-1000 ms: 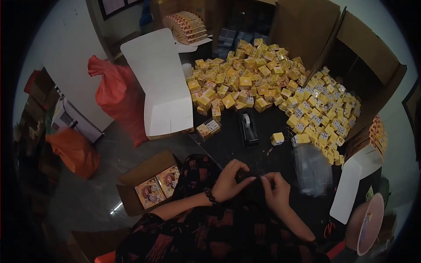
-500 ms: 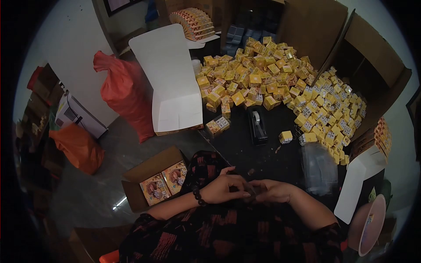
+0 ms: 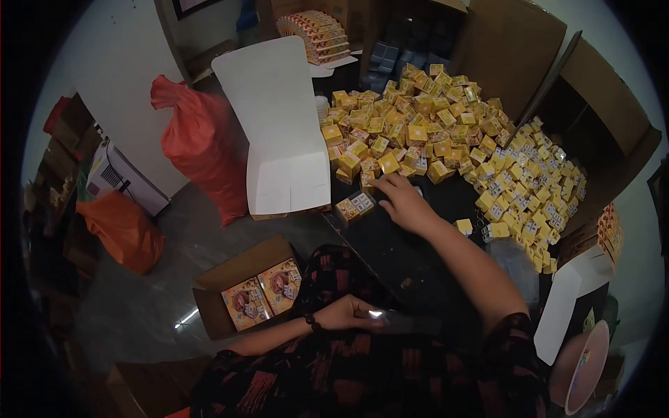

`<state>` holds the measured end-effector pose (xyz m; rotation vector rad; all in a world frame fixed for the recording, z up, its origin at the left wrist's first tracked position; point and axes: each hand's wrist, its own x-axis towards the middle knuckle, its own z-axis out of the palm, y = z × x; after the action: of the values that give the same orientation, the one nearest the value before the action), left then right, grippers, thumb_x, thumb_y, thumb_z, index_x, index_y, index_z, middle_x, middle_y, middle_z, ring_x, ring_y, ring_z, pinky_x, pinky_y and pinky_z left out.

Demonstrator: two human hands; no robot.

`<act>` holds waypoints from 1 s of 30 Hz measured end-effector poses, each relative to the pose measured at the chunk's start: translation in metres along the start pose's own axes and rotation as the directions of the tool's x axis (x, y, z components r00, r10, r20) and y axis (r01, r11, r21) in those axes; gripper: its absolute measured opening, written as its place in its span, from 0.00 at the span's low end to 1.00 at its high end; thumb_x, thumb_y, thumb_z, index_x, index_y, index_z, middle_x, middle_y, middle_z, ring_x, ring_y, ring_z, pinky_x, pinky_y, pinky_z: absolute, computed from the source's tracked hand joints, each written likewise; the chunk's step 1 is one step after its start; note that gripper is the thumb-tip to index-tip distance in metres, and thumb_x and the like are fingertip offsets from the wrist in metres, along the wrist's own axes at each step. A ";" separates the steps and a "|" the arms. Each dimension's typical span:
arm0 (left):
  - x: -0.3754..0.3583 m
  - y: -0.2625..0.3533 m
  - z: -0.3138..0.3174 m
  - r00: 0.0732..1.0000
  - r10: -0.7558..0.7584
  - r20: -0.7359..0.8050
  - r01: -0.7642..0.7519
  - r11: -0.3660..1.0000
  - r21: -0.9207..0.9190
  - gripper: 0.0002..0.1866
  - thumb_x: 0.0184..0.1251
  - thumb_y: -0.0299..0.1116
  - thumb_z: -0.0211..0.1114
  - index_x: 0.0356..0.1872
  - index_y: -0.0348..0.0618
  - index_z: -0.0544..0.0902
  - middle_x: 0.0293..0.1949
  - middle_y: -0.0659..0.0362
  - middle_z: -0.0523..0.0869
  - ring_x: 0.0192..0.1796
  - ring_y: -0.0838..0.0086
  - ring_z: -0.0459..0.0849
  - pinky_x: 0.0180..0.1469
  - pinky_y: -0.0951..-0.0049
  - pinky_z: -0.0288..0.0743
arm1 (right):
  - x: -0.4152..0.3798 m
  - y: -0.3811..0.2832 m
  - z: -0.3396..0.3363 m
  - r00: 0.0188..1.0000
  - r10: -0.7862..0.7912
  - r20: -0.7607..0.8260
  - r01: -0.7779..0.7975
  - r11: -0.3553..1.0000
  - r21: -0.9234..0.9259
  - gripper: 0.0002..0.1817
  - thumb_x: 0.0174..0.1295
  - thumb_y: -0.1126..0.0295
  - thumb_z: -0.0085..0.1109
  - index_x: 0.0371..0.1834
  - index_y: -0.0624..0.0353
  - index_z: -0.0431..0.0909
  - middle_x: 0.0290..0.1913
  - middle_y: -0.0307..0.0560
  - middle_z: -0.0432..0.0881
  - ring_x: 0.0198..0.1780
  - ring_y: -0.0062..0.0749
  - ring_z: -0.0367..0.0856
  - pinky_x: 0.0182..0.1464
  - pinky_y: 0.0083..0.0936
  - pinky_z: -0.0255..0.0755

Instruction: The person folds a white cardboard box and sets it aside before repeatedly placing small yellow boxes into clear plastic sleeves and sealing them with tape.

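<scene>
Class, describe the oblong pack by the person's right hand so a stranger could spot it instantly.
Start at the open white box at the left side of the black table. Just right of its lower corner, beside the right hand, lies the oblong pack. It looks longer than the cube-like yellow boxes behind it, part orange print, part pale squares.

Red sack [image 3: 202, 153], orange bag [image 3: 125, 235]
</scene>
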<state>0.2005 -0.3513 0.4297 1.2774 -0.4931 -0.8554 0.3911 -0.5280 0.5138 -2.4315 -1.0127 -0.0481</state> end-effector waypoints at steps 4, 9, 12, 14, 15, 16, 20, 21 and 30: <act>0.004 -0.010 -0.006 0.991 0.051 0.121 -0.019 0.966 -0.256 0.20 0.69 0.26 0.58 0.61 0.37 0.73 0.59 0.54 0.78 0.59 0.75 0.77 0.66 0.73 0.67 | 0.059 0.055 0.053 0.981 -0.140 0.136 0.167 0.963 -0.212 0.26 0.52 0.80 0.60 0.58 0.54 0.72 0.58 0.54 0.68 0.61 0.53 0.65 0.60 0.40 0.66; -0.006 0.005 -0.020 0.998 0.054 -0.034 -0.062 0.924 -0.377 0.24 0.70 0.24 0.56 0.66 0.36 0.66 0.62 0.51 0.75 0.61 0.69 0.76 0.66 0.71 0.66 | 0.057 0.059 0.046 0.994 -0.056 0.096 0.080 0.961 -0.264 0.22 0.49 0.80 0.62 0.50 0.57 0.73 0.52 0.52 0.70 0.57 0.52 0.68 0.58 0.39 0.68; -0.013 0.032 -0.035 0.958 0.031 -0.284 -0.166 0.868 -0.468 0.25 0.69 0.23 0.56 0.67 0.36 0.63 0.61 0.48 0.75 0.61 0.66 0.76 0.64 0.70 0.68 | 0.030 0.037 0.012 0.987 0.062 -0.151 -0.078 0.991 -0.104 0.22 0.51 0.80 0.62 0.51 0.58 0.71 0.48 0.48 0.70 0.51 0.47 0.72 0.56 0.34 0.69; -0.012 0.048 -0.040 0.798 0.212 -0.564 -0.317 0.944 -0.092 0.26 0.68 0.21 0.57 0.66 0.35 0.63 0.60 0.48 0.75 0.60 0.67 0.77 0.63 0.71 0.69 | 0.001 0.004 -0.015 0.938 0.227 -0.263 -0.210 0.973 0.092 0.23 0.52 0.80 0.62 0.53 0.58 0.70 0.47 0.45 0.70 0.48 0.42 0.74 0.55 0.30 0.70; -0.008 0.055 -0.039 0.800 0.210 -0.563 -0.317 0.944 -0.097 0.26 0.68 0.21 0.57 0.66 0.35 0.63 0.60 0.48 0.75 0.60 0.67 0.77 0.63 0.71 0.69 | -0.019 -0.012 -0.023 0.923 0.342 -0.178 -0.188 0.802 0.567 0.23 0.55 0.80 0.61 0.56 0.58 0.68 0.47 0.43 0.70 0.48 0.35 0.75 0.54 0.26 0.70; -0.003 0.061 -0.036 0.751 0.255 -0.609 -0.346 0.938 -0.033 0.26 0.67 0.21 0.57 0.66 0.35 0.64 0.60 0.48 0.76 0.60 0.68 0.77 0.62 0.71 0.69 | -0.037 -0.022 -0.023 0.914 0.403 -0.049 -0.137 0.420 0.897 0.24 0.58 0.80 0.60 0.58 0.57 0.66 0.46 0.42 0.70 0.49 0.29 0.75 0.52 0.22 0.71; 0.016 0.070 -0.014 0.677 0.399 -0.619 -0.422 0.899 0.117 0.24 0.67 0.20 0.57 0.64 0.35 0.65 0.59 0.49 0.76 0.59 0.69 0.78 0.61 0.72 0.70 | -0.088 -0.034 -0.008 0.905 0.376 -0.201 -0.101 0.647 0.756 0.25 0.61 0.81 0.58 0.62 0.58 0.64 0.51 0.42 0.72 0.52 0.23 0.75 0.52 0.19 0.71; 0.020 0.073 -0.011 0.681 0.410 -0.607 -0.429 0.895 0.123 0.24 0.67 0.20 0.57 0.64 0.35 0.65 0.59 0.49 0.76 0.59 0.69 0.78 0.61 0.72 0.70 | -0.095 -0.033 -0.006 0.901 0.376 -0.217 -0.093 0.655 0.749 0.25 0.61 0.81 0.58 0.62 0.58 0.64 0.51 0.42 0.72 0.52 0.23 0.75 0.52 0.19 0.71; 0.037 0.079 0.028 0.746 0.485 -0.455 -0.242 0.835 0.493 0.25 0.67 0.21 0.57 0.65 0.38 0.66 0.54 0.52 0.77 0.55 0.71 0.80 0.56 0.73 0.73 | -0.142 -0.055 0.009 0.834 0.506 -0.220 0.039 0.344 0.938 0.24 0.64 0.76 0.57 0.64 0.63 0.67 0.59 0.49 0.72 0.54 0.28 0.76 0.56 0.22 0.71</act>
<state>0.2242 -0.3933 0.5071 1.6609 -0.4312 0.0072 0.2501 -0.5838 0.4989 -1.3181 -0.2277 0.0206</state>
